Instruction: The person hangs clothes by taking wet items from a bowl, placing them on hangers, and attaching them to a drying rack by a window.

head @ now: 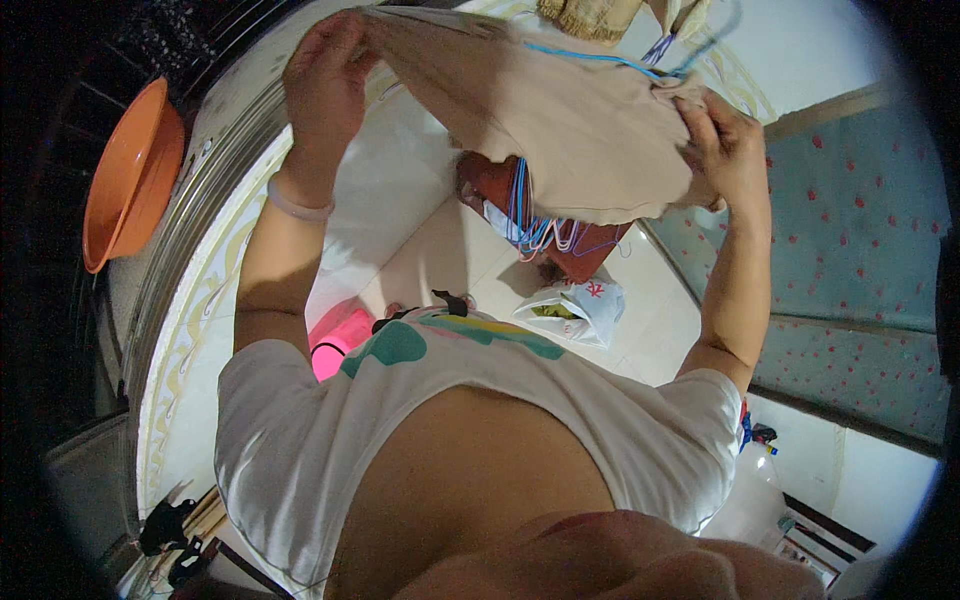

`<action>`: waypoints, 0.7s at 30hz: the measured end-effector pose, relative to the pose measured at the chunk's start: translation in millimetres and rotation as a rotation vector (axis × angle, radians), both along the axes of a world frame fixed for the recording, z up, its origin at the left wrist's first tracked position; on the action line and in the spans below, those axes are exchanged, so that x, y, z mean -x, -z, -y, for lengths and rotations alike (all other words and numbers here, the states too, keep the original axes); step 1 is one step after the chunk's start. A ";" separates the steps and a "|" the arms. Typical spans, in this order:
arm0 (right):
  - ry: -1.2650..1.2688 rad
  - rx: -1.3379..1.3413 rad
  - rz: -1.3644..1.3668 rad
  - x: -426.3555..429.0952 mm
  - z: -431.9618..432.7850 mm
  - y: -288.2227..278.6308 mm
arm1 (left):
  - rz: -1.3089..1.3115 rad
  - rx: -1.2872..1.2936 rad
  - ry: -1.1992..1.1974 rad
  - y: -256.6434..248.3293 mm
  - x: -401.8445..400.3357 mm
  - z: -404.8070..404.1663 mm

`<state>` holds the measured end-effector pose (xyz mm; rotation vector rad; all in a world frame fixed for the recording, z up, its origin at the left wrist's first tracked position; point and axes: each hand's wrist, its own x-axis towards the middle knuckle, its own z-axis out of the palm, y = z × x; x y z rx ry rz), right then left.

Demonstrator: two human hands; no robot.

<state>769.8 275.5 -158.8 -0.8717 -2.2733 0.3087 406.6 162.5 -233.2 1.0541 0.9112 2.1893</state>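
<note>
A beige cloth garment (555, 112) is stretched out between my raised hands at the top of the view. My left hand (330, 75) grips its far left corner. On the other side, my right hand (716, 142) clutches bunched fabric. A blue wire hanger (592, 57) shows along the garment's upper edge, its end near my right fingers; how far it sits inside the cloth is hidden. Behind the garment, several blue, pink and purple wire hangers (544, 232) hang over a dark red stool or box (592, 251), partly covered by the fabric.
A white plastic bag (577, 311) with printing lies on the tiled floor. Bright pink material (337, 341) is at lower left. An orange basin (135, 180) stands beyond the window frame. A pale green panel with red dots (847, 210) borders the right side. Other cloths (592, 19) hang above.
</note>
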 end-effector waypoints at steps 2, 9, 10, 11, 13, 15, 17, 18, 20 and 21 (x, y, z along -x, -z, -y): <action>0.092 -0.072 0.048 -4.0 -3.7 -6.2 | 0.081 -0.131 0.167 -0.9 10.8 13.0; 0.148 -0.467 -0.150 -9.9 -39.2 -3.2 | -1.142 -0.022 0.450 -43.2 3.3 61.7; 0.144 -0.467 -0.169 -10.6 -40.7 -5.3 | -1.156 0.083 0.347 -41.1 4.9 61.7; 0.141 -0.466 -0.188 -9.4 -41.3 -7.2 | -1.167 0.187 0.244 -38.5 6.9 60.0; 0.053 -0.503 -0.229 -1.1 -40.6 -13.5 | -0.824 0.238 0.156 -28.6 8.3 45.6; 0.043 -0.533 -0.212 -2.0 -44.8 -13.2 | -0.705 0.276 -0.034 -31.2 1.1 27.9; -0.014 -0.458 -0.242 13.7 -36.1 -18.0 | -0.415 0.254 0.237 -15.2 6.7 1.9; -0.026 -0.421 -0.251 17.5 -32.8 -19.1 | -0.268 0.236 0.386 -18.3 -0.7 -7.0; -0.087 -0.443 -0.245 22.2 -35.3 -19.8 | -0.319 0.369 0.575 -28.8 -12.1 -7.0; -0.117 -0.453 -0.244 23.7 -36.7 -19.8 | -0.338 0.394 0.634 -31.6 -16.0 -6.9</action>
